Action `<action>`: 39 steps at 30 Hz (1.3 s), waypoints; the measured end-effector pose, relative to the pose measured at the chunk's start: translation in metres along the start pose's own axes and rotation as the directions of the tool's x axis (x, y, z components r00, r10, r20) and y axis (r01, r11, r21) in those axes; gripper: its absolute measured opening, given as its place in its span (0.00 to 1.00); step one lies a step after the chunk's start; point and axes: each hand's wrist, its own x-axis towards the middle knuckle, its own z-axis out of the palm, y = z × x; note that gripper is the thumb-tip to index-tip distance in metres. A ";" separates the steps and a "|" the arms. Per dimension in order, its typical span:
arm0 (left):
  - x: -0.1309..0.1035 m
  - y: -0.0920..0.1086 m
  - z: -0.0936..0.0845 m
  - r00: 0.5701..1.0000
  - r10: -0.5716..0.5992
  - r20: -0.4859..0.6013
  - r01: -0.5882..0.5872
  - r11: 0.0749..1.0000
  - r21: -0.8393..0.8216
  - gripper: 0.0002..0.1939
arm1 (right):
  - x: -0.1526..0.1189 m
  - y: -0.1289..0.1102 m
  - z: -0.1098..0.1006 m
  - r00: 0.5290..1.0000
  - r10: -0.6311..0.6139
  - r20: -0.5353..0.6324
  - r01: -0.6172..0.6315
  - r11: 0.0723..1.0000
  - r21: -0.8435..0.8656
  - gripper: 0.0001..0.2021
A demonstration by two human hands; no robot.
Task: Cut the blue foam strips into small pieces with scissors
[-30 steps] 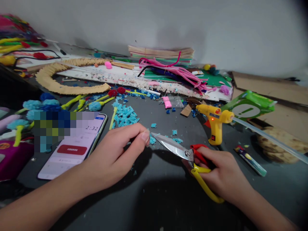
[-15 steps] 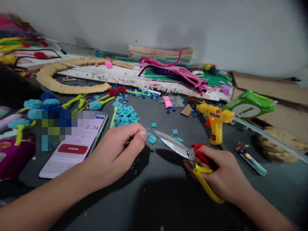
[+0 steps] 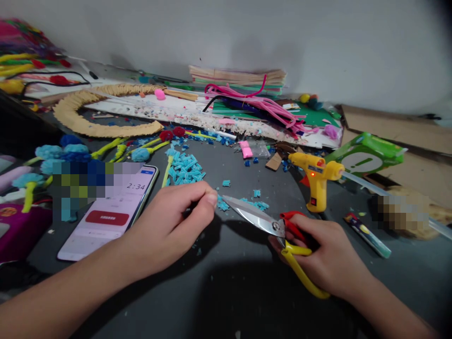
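Dim, greyish light is falling over the counter, with dark shadows pooling below the hands and fainter ones blurring on the wall. The scissors' blades are catching a pale sheen — the phone's screen is glowing. Pixel blocks are masking parts of the phone and a brown lump — and blackness is rounding off the upper right corner.

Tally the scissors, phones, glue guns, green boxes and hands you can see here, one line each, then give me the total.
Scissors: 1 pair
Phone: 1
Glue gun: 1
Green box: 1
Hands: 2, left hand and right hand
Total: 6
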 end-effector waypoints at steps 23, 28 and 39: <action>0.000 0.001 -0.001 1.000 -0.003 -0.002 0.003 1.000 0.012 0.17 | 0.000 0.000 -0.001 0.999 0.012 -0.035 -0.012 1.000 0.009 0.13; 0.000 0.001 0.000 1.000 -0.008 -0.009 0.008 1.000 -0.010 0.17 | -0.002 0.002 0.002 1.000 0.024 -0.014 -0.024 1.000 0.012 0.14; 0.000 -0.001 0.001 1.000 -0.007 0.006 0.007 1.000 -0.015 0.18 | -0.001 0.001 -0.002 1.000 -0.016 -0.011 0.016 1.000 0.018 0.10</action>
